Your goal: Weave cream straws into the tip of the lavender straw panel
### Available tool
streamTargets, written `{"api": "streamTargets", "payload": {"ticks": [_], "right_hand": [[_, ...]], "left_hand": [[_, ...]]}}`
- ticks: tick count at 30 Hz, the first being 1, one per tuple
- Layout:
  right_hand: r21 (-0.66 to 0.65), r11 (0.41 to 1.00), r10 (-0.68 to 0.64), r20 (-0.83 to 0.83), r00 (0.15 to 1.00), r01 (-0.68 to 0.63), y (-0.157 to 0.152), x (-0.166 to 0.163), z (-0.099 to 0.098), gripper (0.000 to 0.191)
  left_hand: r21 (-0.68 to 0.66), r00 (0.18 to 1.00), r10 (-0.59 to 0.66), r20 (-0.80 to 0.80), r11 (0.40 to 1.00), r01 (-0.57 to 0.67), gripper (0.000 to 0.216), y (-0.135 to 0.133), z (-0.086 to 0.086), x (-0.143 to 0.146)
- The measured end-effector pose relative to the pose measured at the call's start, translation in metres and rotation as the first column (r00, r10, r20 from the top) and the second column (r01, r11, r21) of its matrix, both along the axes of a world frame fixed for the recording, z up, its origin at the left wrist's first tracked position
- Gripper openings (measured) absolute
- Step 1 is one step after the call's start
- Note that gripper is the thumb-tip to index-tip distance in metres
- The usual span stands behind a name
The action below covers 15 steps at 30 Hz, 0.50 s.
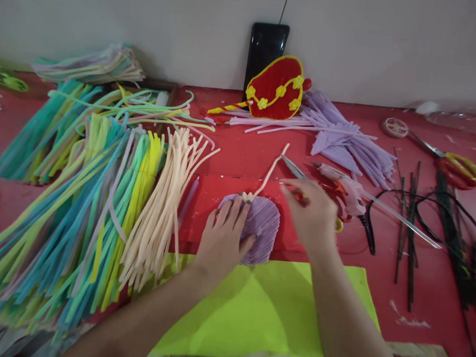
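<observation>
My left hand (pixel 224 235) lies with outstretched fingers on a rounded, ribbed purple pad (pixel 264 226) that looks made of pipe cleaners. At its top edge sits a small cream looped piece, from which a cream pipe cleaner (pixel 268 173) runs up to the right. My right hand (pixel 313 210), blurred, hovers at the scissors (pixel 295 167), its fingers curled over the red and yellow handles. The blade tips point up and left, close to the strand's upper end. Whether the fingers grip the handles is unclear.
Bundles of coloured pipe cleaners (pixel 100 194) cover the left side. Behind are a phone (pixel 266 49), a red and yellow ornament (pixel 278 89) and purple pipe cleaners (pixel 337 130). To the right lie a glue gun (pixel 349 193), its black cord, other scissors (pixel 460 168) and dark stems (pixel 411 247).
</observation>
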State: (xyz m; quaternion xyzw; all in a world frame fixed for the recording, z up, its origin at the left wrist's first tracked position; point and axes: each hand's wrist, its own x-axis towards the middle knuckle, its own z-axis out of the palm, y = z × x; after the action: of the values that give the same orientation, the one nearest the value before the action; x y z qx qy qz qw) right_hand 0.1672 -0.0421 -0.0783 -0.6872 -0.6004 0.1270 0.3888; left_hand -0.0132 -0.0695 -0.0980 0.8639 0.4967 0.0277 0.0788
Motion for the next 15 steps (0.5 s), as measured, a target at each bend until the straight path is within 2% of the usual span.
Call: {"api": "streamTargets", "payload": {"ticks": [4,8,10,13,15], "right_hand": [[0.036,0.97,-0.244,0.14,0.96,0.241,-0.022,0.047,0.012,0.015],[0.065,0.896,-0.444,0.188,0.876,0.44,-0.045,0.09,0.004,0.009],[0.061,0.871,-0.487,0.24,0.839,0.488,-0.048,0.105,-0.002,0.01],[-0.052,0.835,-0.515,0.274,0.812,0.548,-0.041,0.121,-0.009,0.022],[-0.232,0.819,-0.47,0.251,0.846,0.524,-0.031,0.13,-0.015,0.034]], "left_hand": [[0.021,1.0,-0.001,0.018,1.0,0.0,0.055,-0.002,-0.002,0.0],[0.032,1.0,0.002,0.019,0.999,-0.003,0.055,-0.003,-0.003,0.0],[0.029,1.0,0.0,0.017,1.0,-0.001,0.055,-0.003,-0.002,0.0],[0.023,1.0,0.0,0.018,1.0,-0.001,0.055,-0.003,-0.002,0.0],[0.022,1.0,0.003,0.02,1.0,-0.003,0.054,-0.003,-0.002,0.0]]}}
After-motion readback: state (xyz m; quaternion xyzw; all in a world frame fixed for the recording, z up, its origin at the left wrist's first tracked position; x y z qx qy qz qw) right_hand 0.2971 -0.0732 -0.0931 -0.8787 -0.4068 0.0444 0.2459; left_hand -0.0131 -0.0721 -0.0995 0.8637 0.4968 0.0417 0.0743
